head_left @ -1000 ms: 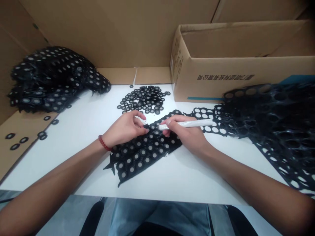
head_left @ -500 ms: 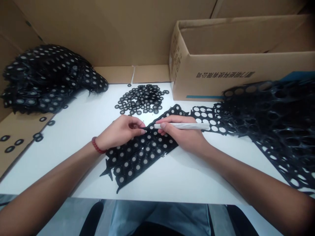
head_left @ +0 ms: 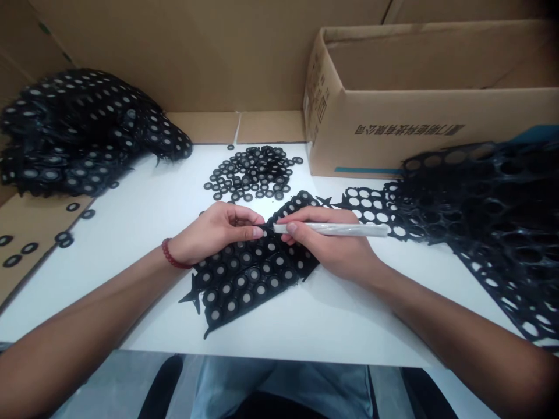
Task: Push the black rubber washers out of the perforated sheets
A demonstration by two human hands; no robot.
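Observation:
A black rubber sheet (head_left: 247, 285) dotted with grey-centred rings lies slantwise on the white table, its upper right part bent up between my hands. My left hand (head_left: 222, 231), with a red bead bracelet at the wrist, is closed in a pinch on the sheet's upper edge. Close beside it, my right hand (head_left: 325, 244) is closed around a white pen-shaped tool (head_left: 345, 230), held almost level with one end pointing left at the sheet. My right fingertips lie over the sheet. The tool's working tip cannot be made out.
Loose black rings (head_left: 257, 171) lie heaped behind the sheet. A bundle of dotted sheets (head_left: 82, 134) sits at the back left, with stray rings (head_left: 64, 238) near it. Punched-out black webbing (head_left: 489, 209) covers the right side, before a cardboard box (head_left: 393, 116).
Both hands have shifted slightly right along the edge. The sheet's upper right part is now more bent and bunched between them. The white tool has moved a little right with my right hand.

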